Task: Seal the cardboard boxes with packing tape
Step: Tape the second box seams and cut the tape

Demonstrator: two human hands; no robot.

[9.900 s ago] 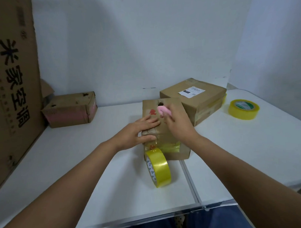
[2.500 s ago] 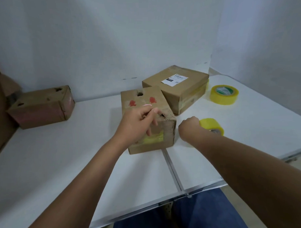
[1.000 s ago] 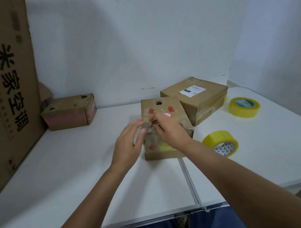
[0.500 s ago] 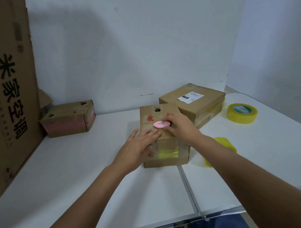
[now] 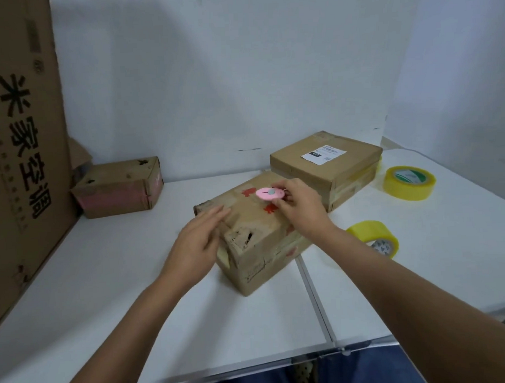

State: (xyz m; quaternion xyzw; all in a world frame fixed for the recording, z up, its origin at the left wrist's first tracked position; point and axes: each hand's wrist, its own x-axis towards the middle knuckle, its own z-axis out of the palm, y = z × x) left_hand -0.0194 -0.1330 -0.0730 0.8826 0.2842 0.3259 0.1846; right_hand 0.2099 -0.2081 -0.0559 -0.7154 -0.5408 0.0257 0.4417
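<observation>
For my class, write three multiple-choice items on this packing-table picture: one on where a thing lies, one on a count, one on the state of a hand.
1. Where does the box with the white label stand?
A. behind the middle box
B. at the table's near edge
C. on the floor

2. How many yellow tape rolls lie on the table?
A. one
B. two
C. four

3. What is the right hand doing?
A. resting flat on the table
B. lifting a tape roll
C. pinching a pink cutter

Answers: 1 A, it stands beyond the middle box. 2 B, a near roll and a far roll. 3 C, its fingers hold the pink cutter over the box.
</observation>
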